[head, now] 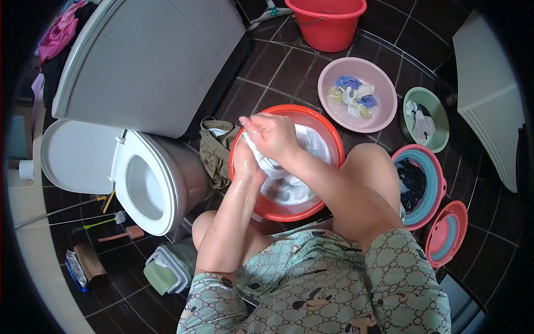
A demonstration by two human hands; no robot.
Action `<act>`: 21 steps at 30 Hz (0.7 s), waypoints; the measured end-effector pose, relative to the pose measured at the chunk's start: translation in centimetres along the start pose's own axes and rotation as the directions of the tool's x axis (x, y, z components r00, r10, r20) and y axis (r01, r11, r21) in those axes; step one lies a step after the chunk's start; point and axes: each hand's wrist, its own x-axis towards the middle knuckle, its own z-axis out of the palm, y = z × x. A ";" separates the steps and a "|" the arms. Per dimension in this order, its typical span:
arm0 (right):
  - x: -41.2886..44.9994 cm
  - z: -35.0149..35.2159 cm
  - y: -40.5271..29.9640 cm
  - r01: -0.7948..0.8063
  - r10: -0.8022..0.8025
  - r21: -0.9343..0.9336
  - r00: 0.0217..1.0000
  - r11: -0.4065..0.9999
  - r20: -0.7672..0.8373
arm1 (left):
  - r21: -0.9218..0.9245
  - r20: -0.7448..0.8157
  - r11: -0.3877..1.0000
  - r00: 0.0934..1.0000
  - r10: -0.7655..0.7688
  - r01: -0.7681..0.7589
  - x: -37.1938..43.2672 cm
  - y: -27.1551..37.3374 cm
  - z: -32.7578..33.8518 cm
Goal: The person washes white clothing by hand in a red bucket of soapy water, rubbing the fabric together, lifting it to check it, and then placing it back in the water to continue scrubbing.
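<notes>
A red plastic basin (339, 144) stands on the floor before my knees, with white cloth (312, 144) in water inside it. Over the basin's left part, my left hand (246, 160) grips one part of the wet white cloth. My right hand (273, 135) is closed around another part of the same cloth, just above and to the right of the left hand. Both hands look wet. Part of the cloth is hidden behind my right wrist and forearm.
Brown-green trousers (217, 154) lie against the basin, beside a toilet (144, 183). A pink basin (323, 96), green basin (442, 125) and pink-rimmed blue basin (438, 179) hold clothes. Beyond are a red bucket (331, 33) and a collapsed red basin (459, 234). A bin (160, 275) stands lower left.
</notes>
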 end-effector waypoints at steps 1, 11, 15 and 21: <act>0.0 0.0 -0.4 -0.024 0.024 -0.034 0.999 0.999 -0.023 | 0.008 0.029 0.999 0.999 -0.033 0.033 0.9 0.1 -1.2; -1.0 0.2 -2.4 0.042 -0.020 0.202 0.994 0.979 -0.112 | -0.131 0.437 0.991 0.897 0.061 -0.004 -0.1 0.2 -1.4; -1.4 0.2 -1.9 -0.010 0.018 0.187 0.999 0.982 -0.038 | -0.155 0.339 0.986 0.941 0.000 0.056 0.3 -0.3 -2.1; -1.8 0.3 -4.5 0.131 -0.116 0.248 0.990 0.960 -0.074 | -0.376 0.649 0.927 0.714 0.264 -0.002 1.6 -0.9 -4.5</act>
